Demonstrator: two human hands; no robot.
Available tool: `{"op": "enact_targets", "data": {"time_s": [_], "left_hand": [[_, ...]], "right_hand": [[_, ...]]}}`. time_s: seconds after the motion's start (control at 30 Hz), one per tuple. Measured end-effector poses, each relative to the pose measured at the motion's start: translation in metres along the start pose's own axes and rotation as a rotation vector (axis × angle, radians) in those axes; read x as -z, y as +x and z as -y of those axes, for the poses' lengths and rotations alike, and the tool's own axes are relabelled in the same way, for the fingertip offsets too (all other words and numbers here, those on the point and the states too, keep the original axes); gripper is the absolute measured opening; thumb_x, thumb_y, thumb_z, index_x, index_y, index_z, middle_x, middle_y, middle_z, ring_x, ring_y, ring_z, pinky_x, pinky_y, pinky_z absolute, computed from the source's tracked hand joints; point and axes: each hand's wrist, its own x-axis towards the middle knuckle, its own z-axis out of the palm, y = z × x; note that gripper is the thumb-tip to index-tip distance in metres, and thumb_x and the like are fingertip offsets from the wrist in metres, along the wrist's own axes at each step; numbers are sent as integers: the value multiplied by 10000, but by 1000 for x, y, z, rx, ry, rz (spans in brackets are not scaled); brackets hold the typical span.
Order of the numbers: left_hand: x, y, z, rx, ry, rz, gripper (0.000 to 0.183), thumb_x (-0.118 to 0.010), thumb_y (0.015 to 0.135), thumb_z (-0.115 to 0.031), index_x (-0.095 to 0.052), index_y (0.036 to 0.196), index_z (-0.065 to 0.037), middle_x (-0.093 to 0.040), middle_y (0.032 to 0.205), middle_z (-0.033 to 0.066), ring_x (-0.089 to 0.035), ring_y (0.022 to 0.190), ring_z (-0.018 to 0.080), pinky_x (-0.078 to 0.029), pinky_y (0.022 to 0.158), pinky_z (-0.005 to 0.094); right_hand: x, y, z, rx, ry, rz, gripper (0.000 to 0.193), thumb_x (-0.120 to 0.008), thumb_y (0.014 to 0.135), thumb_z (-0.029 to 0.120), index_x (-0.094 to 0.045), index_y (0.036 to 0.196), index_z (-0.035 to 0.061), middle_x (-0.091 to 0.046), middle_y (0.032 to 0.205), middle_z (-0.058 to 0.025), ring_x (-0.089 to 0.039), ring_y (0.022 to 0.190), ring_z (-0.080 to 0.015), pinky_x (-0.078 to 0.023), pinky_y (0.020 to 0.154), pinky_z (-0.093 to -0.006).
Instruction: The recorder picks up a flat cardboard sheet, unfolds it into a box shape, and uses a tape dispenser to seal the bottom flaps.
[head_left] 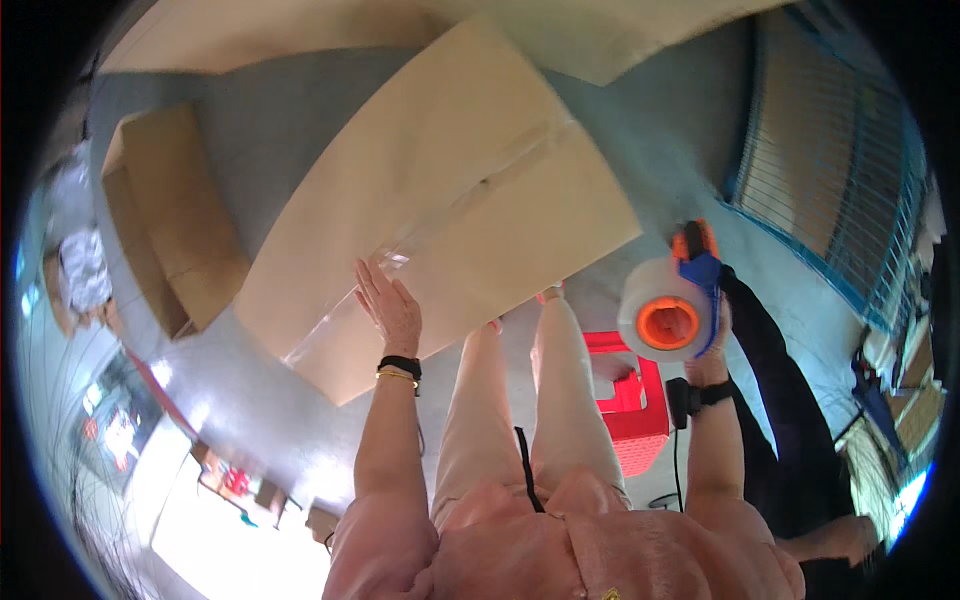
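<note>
A large cardboard box [430, 190] sits in front of me, a strip of clear tape [490, 180] running along its middle seam. Over the near left part of that seam is my left hand [392, 312], fingers stretched out and nothing held; whether it presses on the cardboard I cannot tell. To the right of the box, my right hand [714, 352] grips a tape dispenser [700, 270] with a blue frame and orange head. Its wide roll of clear tape [645, 295] has an orange core and partly hides my fingers.
A red plastic stool [640, 430] stands beside my legs, below the dispenser. Another person's black-clad legs [790, 400] are close on my right. A blue wire cage [820, 170] is at the far right, an open carton [175, 220] at the left. More cardboard [300, 35] lies beyond the box.
</note>
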Motion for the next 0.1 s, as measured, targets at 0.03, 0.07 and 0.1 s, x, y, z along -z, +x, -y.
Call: {"op": "enact_targets", "data": {"time_s": [0.03,0.07,0.1], "left_hand": [[-5,-16,30,117,-16,28,585,-455,978,-178,-262,1496,10,-219,1581,200,-177,1478,360,-146,1185,556],[-13,-28,43,148,-19,16,585,-455,978,-178,-262,1496,10,-219,1581,200,-177,1478,360,-146,1185,556],[-22,-41,55,308,-73,76,581,-448,980,-184,-263,1493,16,-219,1582,200,-182,1477,358,-163,1183,547]], "right_hand": [[-32,-11,4,-4,-46,14,681,-642,866,529,-543,1320,31,-623,1271,-138,-609,1149,-296,-490,1010,-427],[8,4,8,8,-75,117,739,-626,860,580,-504,1382,71,-593,1327,-133,-567,1220,-283,-428,1079,-419],[0,11,-1,-16,-91,139,739,-626,860,580,-504,1382,71,-593,1327,-133,-567,1220,-283,-428,1079,-419]]}}
